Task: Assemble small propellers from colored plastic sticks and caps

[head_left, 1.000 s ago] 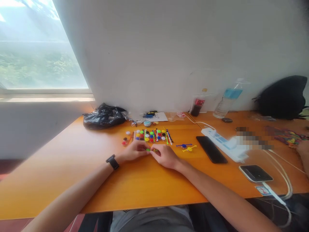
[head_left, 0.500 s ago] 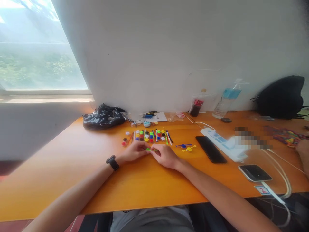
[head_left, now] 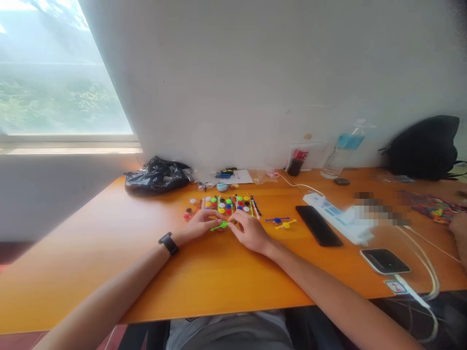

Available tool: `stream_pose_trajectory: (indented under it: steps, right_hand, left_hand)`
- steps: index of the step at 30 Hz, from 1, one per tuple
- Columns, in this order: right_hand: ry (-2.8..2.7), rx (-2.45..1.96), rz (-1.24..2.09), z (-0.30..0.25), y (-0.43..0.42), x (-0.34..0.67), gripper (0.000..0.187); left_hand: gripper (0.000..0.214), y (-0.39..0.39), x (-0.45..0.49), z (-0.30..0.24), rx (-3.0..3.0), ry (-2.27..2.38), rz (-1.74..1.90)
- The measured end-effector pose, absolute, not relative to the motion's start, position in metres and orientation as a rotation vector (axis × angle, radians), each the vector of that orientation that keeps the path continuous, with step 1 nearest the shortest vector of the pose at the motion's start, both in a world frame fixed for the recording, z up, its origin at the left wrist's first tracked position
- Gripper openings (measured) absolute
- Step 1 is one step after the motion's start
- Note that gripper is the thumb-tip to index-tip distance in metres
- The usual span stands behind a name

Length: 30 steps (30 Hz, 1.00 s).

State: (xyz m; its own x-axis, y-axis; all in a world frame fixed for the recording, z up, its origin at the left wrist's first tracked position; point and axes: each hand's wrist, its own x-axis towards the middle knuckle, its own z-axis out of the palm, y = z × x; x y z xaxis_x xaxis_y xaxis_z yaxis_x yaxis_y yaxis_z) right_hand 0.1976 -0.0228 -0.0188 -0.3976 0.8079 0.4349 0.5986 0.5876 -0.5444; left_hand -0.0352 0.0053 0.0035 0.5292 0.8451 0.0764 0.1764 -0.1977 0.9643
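A bright green arrow spinner (head_left: 224,224) with a round middle is held between my two hands, just above the wooden table (head_left: 175,287). My left hand (head_left: 200,226), below a black wristwatch (head_left: 169,243), has its thumb and fingers around the spinner's left part. My right hand (head_left: 251,232) pinches near its right end; the exact contact of the fingertips is too small to make out. Beyond my hands lie rows of coloured round discs (head_left: 228,201) and thin arrow sticks (head_left: 255,206), partly hidden by my fingers. A blue arrow spinner (head_left: 278,220) and a yellow one (head_left: 286,225) rest to the right.
A black phone (head_left: 318,225) lies beside a white power strip (head_left: 337,216). Nearer the edge is a second phone (head_left: 385,261) with a white cable. A black plastic bag (head_left: 156,176), a bottle (head_left: 332,163) and a black backpack (head_left: 425,148) stand at the back. Another person's hand (head_left: 458,231) shows at right.
My hands have come slightly apart, and the green spinner, mostly covered before, now shows between them. The fingers of both hands have shifted a little upward.
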Motion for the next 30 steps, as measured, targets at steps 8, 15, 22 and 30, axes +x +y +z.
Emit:
stream_pose_trajectory:
  steps: [8,15,22,30]
  right_hand:
    - [-2.101,-1.107,0.428,-0.020,-0.023,0.198,0.008]
    - [-2.039,-1.108,0.498,-0.014,-0.027,0.196,0.031]
    - [-1.871,-1.073,0.793,-0.009,-0.023,0.195,0.052]
    - [-1.749,-1.082,1.042,-0.015,-0.013,0.197,0.062]
  left_hand:
    - [0.033,0.008,-0.036,0.002,1.610,0.747,0.767]
    - [0.032,0.007,-0.036,0.002,1.553,0.719,0.757]
    - [0.032,0.009,-0.036,-0.001,1.529,0.704,0.780]
    - [0.035,0.007,-0.036,0.001,1.509,0.739,0.774]
